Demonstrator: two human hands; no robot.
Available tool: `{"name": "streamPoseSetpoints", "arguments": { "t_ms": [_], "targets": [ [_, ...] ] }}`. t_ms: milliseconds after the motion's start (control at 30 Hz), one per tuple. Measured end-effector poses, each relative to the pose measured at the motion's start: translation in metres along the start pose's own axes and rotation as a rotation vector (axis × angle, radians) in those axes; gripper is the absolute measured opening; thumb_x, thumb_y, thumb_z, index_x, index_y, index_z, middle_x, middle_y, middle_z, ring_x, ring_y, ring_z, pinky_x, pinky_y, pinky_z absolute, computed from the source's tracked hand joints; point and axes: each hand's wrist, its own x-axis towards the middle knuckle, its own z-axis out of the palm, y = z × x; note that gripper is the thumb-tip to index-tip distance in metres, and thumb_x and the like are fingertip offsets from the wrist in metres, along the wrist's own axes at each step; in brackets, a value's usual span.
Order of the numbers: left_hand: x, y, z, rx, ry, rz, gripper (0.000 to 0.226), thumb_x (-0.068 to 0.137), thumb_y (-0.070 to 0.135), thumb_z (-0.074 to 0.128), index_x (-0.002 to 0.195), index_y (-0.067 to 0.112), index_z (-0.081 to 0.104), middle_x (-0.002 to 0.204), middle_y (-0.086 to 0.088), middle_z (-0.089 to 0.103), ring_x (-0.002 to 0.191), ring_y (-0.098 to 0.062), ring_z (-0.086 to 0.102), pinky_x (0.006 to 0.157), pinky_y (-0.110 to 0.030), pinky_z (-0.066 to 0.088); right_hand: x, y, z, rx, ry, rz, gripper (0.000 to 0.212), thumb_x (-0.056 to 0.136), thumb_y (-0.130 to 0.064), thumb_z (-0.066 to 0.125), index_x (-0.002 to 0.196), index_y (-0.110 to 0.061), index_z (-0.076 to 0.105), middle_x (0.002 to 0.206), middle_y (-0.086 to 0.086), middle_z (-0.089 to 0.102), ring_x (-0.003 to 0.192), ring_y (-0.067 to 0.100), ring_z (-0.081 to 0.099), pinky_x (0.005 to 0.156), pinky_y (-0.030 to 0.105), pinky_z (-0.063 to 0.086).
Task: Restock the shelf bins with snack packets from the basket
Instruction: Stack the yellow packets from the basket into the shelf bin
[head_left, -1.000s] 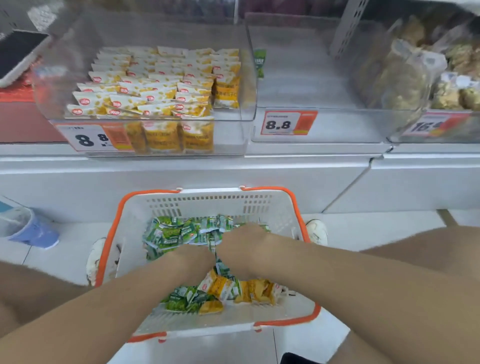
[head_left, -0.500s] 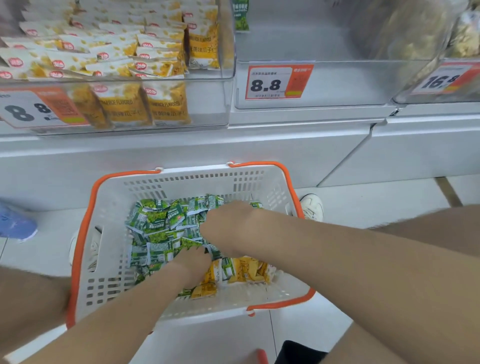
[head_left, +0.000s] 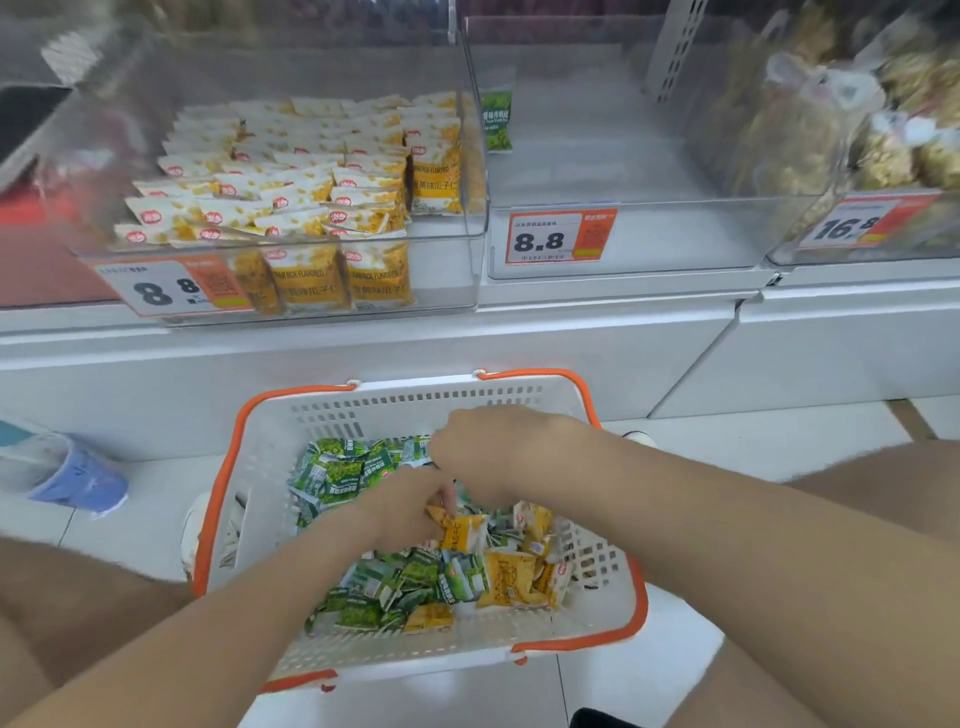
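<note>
A white basket with orange rim (head_left: 270, 467) stands on the floor below the shelf, holding several green packets (head_left: 337, 473) and yellow packets (head_left: 511, 579). My left hand (head_left: 402, 512) is down in the basket and grips a yellow packet (head_left: 462, 535). My right hand (head_left: 493, 449) hovers just above and behind it, fingers curled down toward the green packets; what it holds is hidden. On the shelf, the left clear bin (head_left: 441, 270) is filled with yellow packets (head_left: 291, 192). The middle clear bin (head_left: 649, 244) holds one green packet (head_left: 497, 120).
A right clear bin (head_left: 852, 234) holds bagged snacks. Price tags read 8.8 (head_left: 558, 236) and 16.8 (head_left: 857, 223). A blue container (head_left: 67, 475) lies on the floor at the left. My knees flank the basket.
My left hand has come up out of the pile with a yellow packet in its fingers. My right hand shifted back toward the basket's far side. The camera tilted up, showing more shelf.
</note>
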Motion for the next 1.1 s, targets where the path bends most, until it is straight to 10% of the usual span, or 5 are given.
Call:
{"name": "streamPoseSetpoints", "arguments": {
  "t_ms": [267, 567, 733, 933, 1100],
  "targets": [
    [-0.063, 0.054, -0.154, -0.380, 0.115, 0.189, 0.020, 0.097, 0.011, 0.073, 0.113, 0.022, 0.071, 0.101, -0.002, 0.071, 0.077, -0.019, 0.069, 0.078, -0.043, 0.063, -0.014, 0.021, -0.040, 0.417, 0.331, 0.145, 0.037, 0.084, -0.018, 0.070, 0.118, -0.015, 0.054, 0.103, 0.007, 0.063, 0.097, 0.029, 0.063, 0.076, 0.042, 0.057],
    [-0.109, 0.078, -0.229, -0.635, 0.394, 0.222, 0.014, 0.100, 0.011, 0.066, 0.102, -0.001, 0.072, 0.084, -0.015, 0.074, 0.078, -0.018, 0.069, 0.078, -0.029, 0.060, -0.032, 0.024, -0.075, 1.231, 0.566, 0.188, 0.019, 0.090, -0.011, 0.076, 0.106, -0.015, 0.065, 0.097, 0.008, 0.076, 0.070, 0.016, 0.067, 0.075, 0.037, 0.060],
    [-0.113, 0.088, -0.244, -0.578, 0.435, 0.209, 0.017, 0.101, 0.017, 0.067, 0.101, 0.001, 0.074, 0.090, -0.018, 0.077, 0.082, -0.023, 0.070, 0.083, -0.038, 0.061, -0.030, 0.025, -0.085, 1.234, 0.620, 0.196, 0.027, 0.087, -0.015, 0.079, 0.107, -0.021, 0.064, 0.094, 0.007, 0.077, 0.082, 0.028, 0.074, 0.086, 0.054, 0.060],
    [-0.112, 0.094, -0.270, -0.471, 0.615, 0.269, 0.016, 0.104, 0.024, 0.063, 0.104, 0.011, 0.072, 0.074, -0.007, 0.073, 0.073, -0.021, 0.070, 0.079, -0.039, 0.061, -0.029, 0.025, -0.116, 1.073, 0.869, 0.200, 0.017, 0.082, -0.030, 0.080, 0.090, -0.026, 0.066, 0.061, -0.004, 0.064, 0.048, 0.007, 0.051, 0.048, 0.021, 0.039],
    [-0.091, 0.081, -0.276, -0.254, 0.903, 0.227, 0.023, 0.108, 0.024, 0.047, 0.108, 0.021, 0.070, 0.095, 0.009, 0.076, 0.091, -0.011, 0.072, 0.089, -0.040, 0.058, -0.019, 0.049, -0.146, 0.675, 1.067, 0.307, 0.024, 0.080, -0.025, 0.073, 0.098, -0.023, 0.057, 0.081, -0.005, 0.064, 0.087, 0.020, 0.058, 0.065, 0.033, 0.043]
  ]
}}
